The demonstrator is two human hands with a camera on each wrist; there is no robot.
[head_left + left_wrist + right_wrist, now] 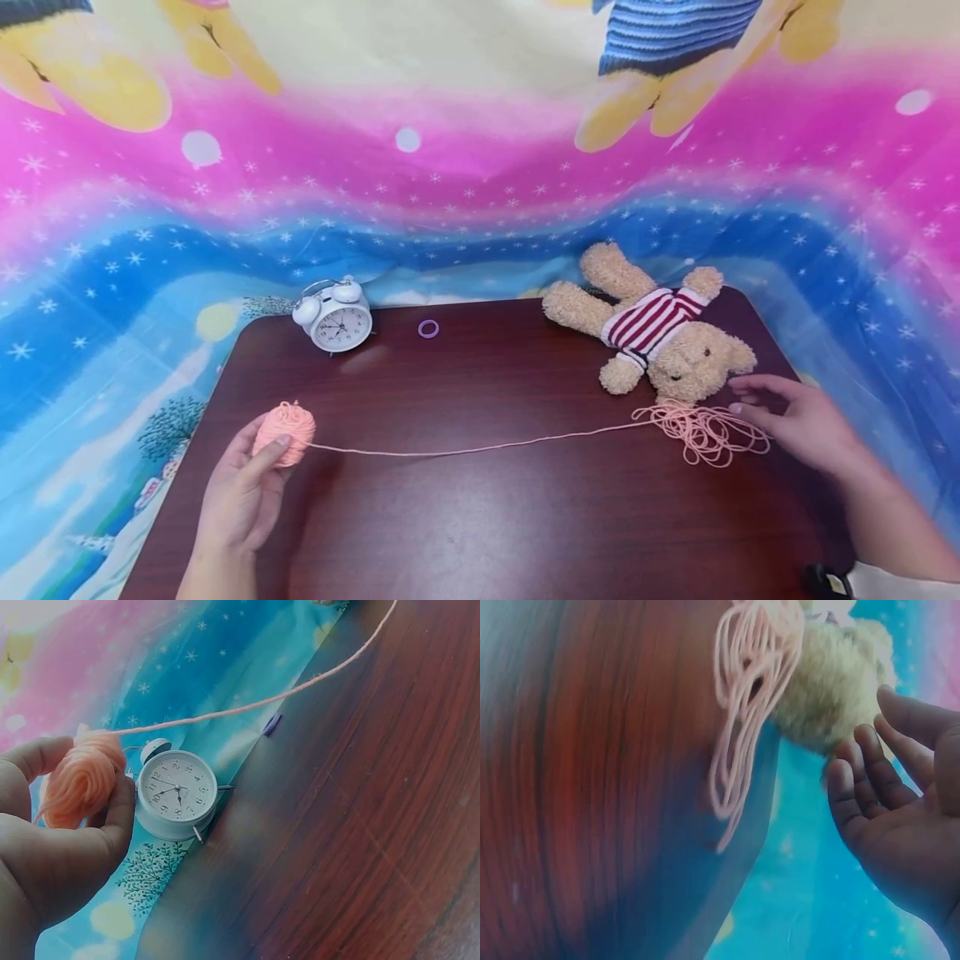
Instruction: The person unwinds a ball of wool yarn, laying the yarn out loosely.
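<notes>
My left hand (243,492) grips a peach ball of yarn (288,433) between thumb and fingers, above the table's left side. In the left wrist view the yarn ball (84,780) shows its wound strands. From it a single strand runs across to a loose heap of yarn (708,432) at the right. My right hand (806,421) is beside that heap, holding nothing, its fingers relaxed and slightly bent. The right wrist view shows the right hand (900,795) apart from the loose yarn (739,735), near the head of a teddy bear (829,690).
The teddy bear (652,329) in a striped sweater lies at the back right of the dark wooden table (480,517). A white alarm clock (339,321) stands at the back left, with a purple ring (428,329) to its right. A printed cloth (480,192) hangs behind the table.
</notes>
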